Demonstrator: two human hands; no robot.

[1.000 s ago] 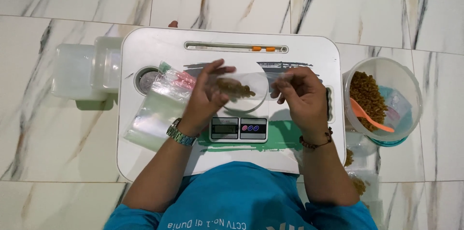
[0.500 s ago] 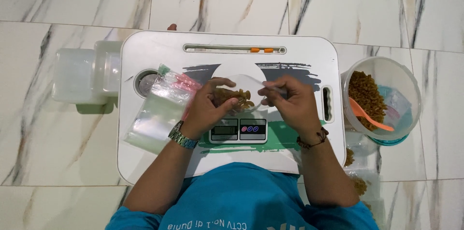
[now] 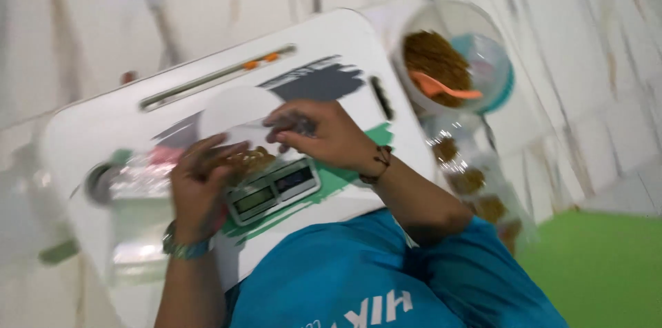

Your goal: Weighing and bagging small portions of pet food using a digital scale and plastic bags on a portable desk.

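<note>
Overhead, blurred: left hand [image 3: 200,186] closed around a small clear bag of brown snack [image 3: 252,161] just above a kitchen scale [image 3: 272,191] on a white lap tray [image 3: 207,128]. Right hand [image 3: 321,136] pinching the bag's top edge. Nearby, a tub of brown snack [image 3: 448,59] with an orange scoop [image 3: 441,86].

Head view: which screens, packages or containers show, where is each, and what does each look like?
Scale display: front of the scale under both hands, two dark rectangular windows.
Clear bags: left of the left hand, see-through, blurred.
Tub: right of the white lap table, round, clear, brown contents, orange scoop.
Filled packets: below the tub, clear, brown contents.
</note>
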